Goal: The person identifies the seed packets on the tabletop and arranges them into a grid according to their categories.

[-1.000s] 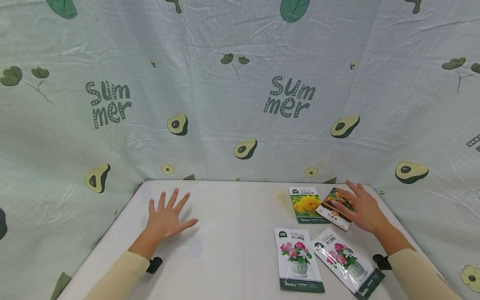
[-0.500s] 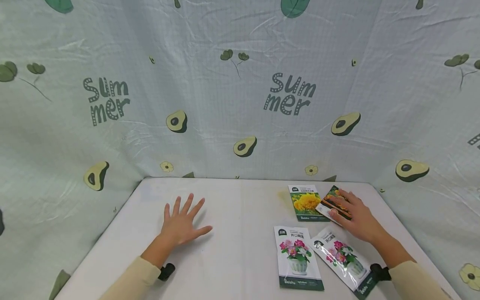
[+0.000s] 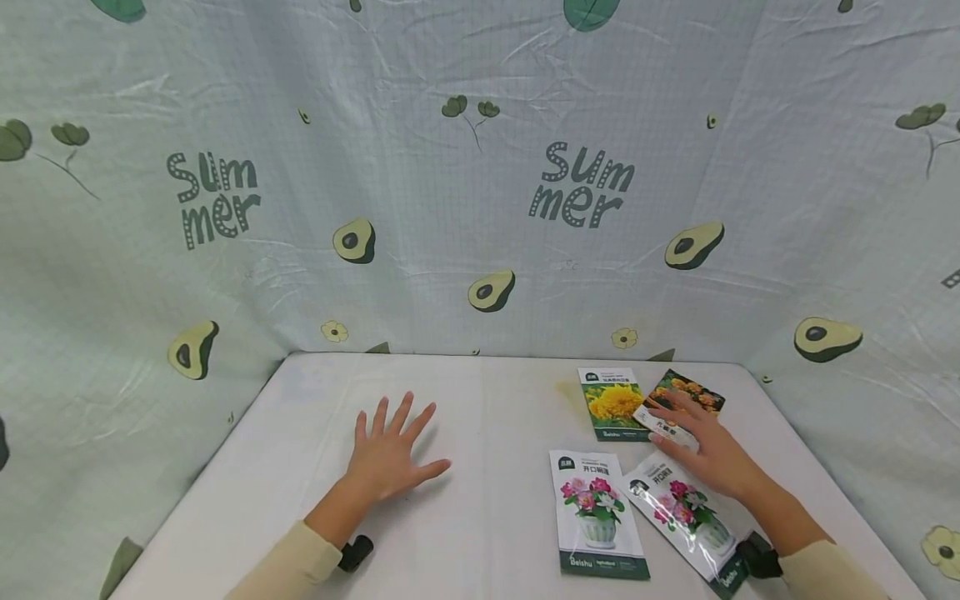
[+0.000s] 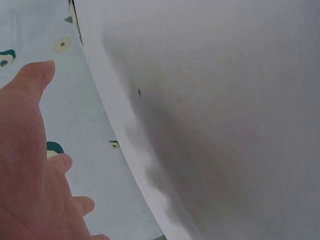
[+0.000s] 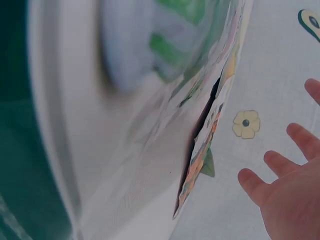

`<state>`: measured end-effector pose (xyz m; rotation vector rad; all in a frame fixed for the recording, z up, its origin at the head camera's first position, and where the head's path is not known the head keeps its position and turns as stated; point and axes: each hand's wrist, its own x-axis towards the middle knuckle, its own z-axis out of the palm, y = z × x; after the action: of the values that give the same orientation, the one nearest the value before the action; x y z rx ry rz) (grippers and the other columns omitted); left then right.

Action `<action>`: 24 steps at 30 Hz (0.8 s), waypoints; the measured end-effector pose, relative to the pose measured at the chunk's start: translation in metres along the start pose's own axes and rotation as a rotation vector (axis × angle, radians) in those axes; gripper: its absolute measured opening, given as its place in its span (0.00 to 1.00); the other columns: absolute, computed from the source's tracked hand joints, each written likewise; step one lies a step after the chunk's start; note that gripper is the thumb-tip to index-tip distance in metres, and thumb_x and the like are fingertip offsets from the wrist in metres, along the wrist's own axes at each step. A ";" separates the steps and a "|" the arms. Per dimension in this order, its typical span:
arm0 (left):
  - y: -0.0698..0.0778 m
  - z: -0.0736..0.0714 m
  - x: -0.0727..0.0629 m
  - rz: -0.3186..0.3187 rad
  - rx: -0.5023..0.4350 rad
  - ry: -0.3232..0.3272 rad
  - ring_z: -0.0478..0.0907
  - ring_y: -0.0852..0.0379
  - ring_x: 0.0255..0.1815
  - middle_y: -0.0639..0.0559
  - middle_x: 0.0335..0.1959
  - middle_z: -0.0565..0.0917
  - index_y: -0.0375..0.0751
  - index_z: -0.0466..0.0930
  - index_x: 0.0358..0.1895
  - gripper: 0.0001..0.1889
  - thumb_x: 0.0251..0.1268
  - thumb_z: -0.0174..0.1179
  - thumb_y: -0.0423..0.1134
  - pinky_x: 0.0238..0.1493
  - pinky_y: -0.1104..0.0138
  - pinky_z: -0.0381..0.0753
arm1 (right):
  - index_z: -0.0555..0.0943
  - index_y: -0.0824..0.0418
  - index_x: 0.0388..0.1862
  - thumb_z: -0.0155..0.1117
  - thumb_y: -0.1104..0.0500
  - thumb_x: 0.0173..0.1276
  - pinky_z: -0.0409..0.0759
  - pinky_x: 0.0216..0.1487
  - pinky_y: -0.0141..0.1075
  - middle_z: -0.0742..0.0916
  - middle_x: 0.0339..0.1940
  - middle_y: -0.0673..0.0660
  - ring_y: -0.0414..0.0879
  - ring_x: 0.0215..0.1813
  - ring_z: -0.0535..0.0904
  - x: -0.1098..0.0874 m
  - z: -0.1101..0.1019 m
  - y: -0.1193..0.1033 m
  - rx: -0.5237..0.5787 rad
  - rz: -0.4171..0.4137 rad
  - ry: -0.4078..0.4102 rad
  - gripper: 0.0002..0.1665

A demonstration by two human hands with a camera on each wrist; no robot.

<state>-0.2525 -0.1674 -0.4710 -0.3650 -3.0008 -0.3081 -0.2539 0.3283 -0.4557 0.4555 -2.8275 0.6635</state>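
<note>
My right hand [image 3: 708, 454], fingers apart, is over the lower part of a seed packet with orange flowers [image 3: 693, 392]. In the right wrist view the fingers [image 5: 280, 165] look raised off the packets, gripping nothing. This packet's corner overlaps a seed packet with a yellow flower [image 3: 613, 403] on its left. Nearer lie two matching seed packets with pink flowers in a pot: one straight packet [image 3: 598, 554] and one slanted packet [image 3: 651, 496] partly beneath my right wrist. My left hand [image 3: 382, 464] is spread above the left half of the table, holding nothing, its shadow below.
The white table [image 3: 480, 517] carries all the packets on its right half. A printed cloth [image 3: 420, 183] with avocados and lettering hangs behind and at both sides. A dark wrist camera sits at each wrist, the right camera [image 3: 757, 554] close above the slanted packet.
My left hand has moved rightward and nearer over the table. My right hand has drawn back toward me, uncovering more of the orange flower packet. The packets lie as before.
</note>
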 end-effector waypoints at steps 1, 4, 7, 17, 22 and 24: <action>0.003 0.000 0.000 -0.002 -0.004 -0.003 0.44 0.27 0.83 0.43 0.85 0.52 0.60 0.57 0.81 0.49 0.59 0.55 0.78 0.74 0.28 0.40 | 0.78 0.57 0.70 0.67 0.46 0.72 0.59 0.65 0.78 0.66 0.80 0.68 0.74 0.78 0.57 -0.001 0.000 -0.001 0.007 -0.006 -0.003 0.31; 0.009 0.000 0.000 -0.003 -0.009 -0.015 0.44 0.28 0.83 0.44 0.85 0.51 0.61 0.57 0.81 0.49 0.59 0.54 0.78 0.75 0.29 0.40 | 0.79 0.56 0.68 0.67 0.46 0.72 0.59 0.64 0.77 0.66 0.80 0.68 0.74 0.78 0.57 -0.004 0.001 -0.003 0.036 -0.031 -0.012 0.29; 0.016 -0.001 -0.001 0.008 -0.013 -0.015 0.46 0.29 0.83 0.44 0.85 0.53 0.62 0.57 0.81 0.48 0.59 0.54 0.78 0.75 0.29 0.42 | 0.80 0.56 0.67 0.67 0.47 0.72 0.60 0.64 0.77 0.67 0.79 0.68 0.74 0.77 0.59 -0.006 0.003 -0.005 0.051 -0.055 -0.013 0.28; 0.032 0.002 -0.006 0.035 -0.027 -0.048 0.48 0.29 0.83 0.44 0.84 0.54 0.62 0.59 0.81 0.49 0.58 0.55 0.79 0.75 0.31 0.45 | 0.82 0.53 0.65 0.66 0.44 0.72 0.63 0.62 0.77 0.69 0.79 0.66 0.73 0.75 0.64 -0.014 0.008 -0.008 0.035 -0.049 -0.057 0.27; 0.039 0.006 -0.006 0.042 -0.038 -0.044 0.48 0.29 0.83 0.45 0.84 0.55 0.62 0.59 0.81 0.49 0.58 0.56 0.79 0.75 0.31 0.46 | 0.83 0.53 0.64 0.67 0.45 0.72 0.65 0.62 0.76 0.70 0.77 0.65 0.72 0.75 0.64 -0.017 0.009 -0.008 0.041 -0.060 -0.054 0.25; 0.042 0.009 -0.006 0.047 -0.044 -0.043 0.48 0.29 0.83 0.45 0.84 0.55 0.62 0.59 0.81 0.49 0.57 0.56 0.79 0.75 0.31 0.46 | 0.83 0.53 0.63 0.68 0.46 0.71 0.66 0.62 0.76 0.71 0.76 0.65 0.71 0.75 0.65 -0.018 0.009 -0.008 0.042 -0.068 -0.052 0.25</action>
<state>-0.2369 -0.1272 -0.4728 -0.4513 -3.0263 -0.3671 -0.2353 0.3219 -0.4649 0.5816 -2.8364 0.7084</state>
